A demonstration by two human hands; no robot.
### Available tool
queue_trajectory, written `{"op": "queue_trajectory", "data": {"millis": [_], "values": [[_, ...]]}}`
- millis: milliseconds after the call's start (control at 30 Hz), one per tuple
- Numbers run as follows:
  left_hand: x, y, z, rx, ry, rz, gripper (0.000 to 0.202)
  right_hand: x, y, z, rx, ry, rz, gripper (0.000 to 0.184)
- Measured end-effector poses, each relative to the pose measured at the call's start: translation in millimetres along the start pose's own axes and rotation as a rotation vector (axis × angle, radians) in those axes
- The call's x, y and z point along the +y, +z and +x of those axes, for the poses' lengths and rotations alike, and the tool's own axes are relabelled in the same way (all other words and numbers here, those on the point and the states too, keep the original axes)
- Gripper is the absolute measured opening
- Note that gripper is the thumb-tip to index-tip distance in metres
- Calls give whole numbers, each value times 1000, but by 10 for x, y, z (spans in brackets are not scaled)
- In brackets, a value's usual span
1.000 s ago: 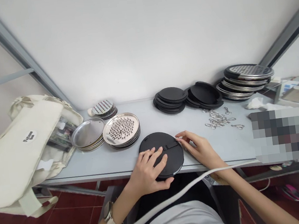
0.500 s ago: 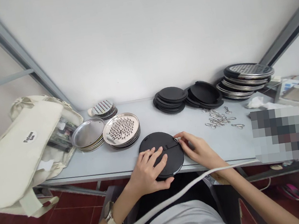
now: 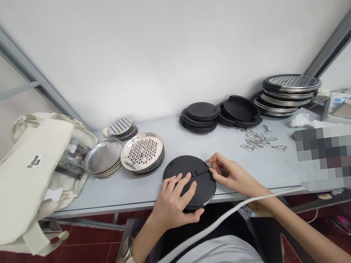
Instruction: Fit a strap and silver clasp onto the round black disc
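A round black plastic disc (image 3: 205,183) with a narrow slot lies at the table's front edge. My left hand (image 3: 175,197) rests on its near left part, fingers spread over the top, thumb at the near edge. At the disc's right edge, my right hand (image 3: 228,174) pinches a small metal clip (image 3: 208,165) between thumb and fingertips. Most of that clip is hidden by the fingers. Similar loose metal clips (image 3: 255,139) lie in a heap beyond my right hand. A stack of round metal grater plates (image 3: 143,151) stands left of the disc.
Plain metal discs (image 3: 103,155) and small grater plates (image 3: 120,126) stand at left, beside a cream bag (image 3: 24,180). Along the back are black discs (image 3: 200,113), black rings (image 3: 241,110) and stacked rimmed graters (image 3: 291,87). A white cable (image 3: 207,231) crosses before me.
My right fingers have shifted slightly at the disc's edge, and less of the metal clip shows. My left hand and the disc stay put.
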State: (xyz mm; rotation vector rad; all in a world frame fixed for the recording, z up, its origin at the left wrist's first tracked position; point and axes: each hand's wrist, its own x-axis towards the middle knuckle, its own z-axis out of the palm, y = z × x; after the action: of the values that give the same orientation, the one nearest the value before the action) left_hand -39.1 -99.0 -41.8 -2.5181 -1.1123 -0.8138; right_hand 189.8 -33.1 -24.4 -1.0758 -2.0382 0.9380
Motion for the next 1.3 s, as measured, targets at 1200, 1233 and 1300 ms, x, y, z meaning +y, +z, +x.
{"op": "queue_trajectory", "data": {"millis": [1200,1233,1300], "values": [[-1,6,-5,-9,-13,-22,50,31,-12,9,122,25,30,22],[-2,5,-5,-10,-14,-19,50,37,-10,12,135,23,18,22],[-2,5,-3,-11,-14,-14,50,42,-8,17,135,13,-12,22]]}}
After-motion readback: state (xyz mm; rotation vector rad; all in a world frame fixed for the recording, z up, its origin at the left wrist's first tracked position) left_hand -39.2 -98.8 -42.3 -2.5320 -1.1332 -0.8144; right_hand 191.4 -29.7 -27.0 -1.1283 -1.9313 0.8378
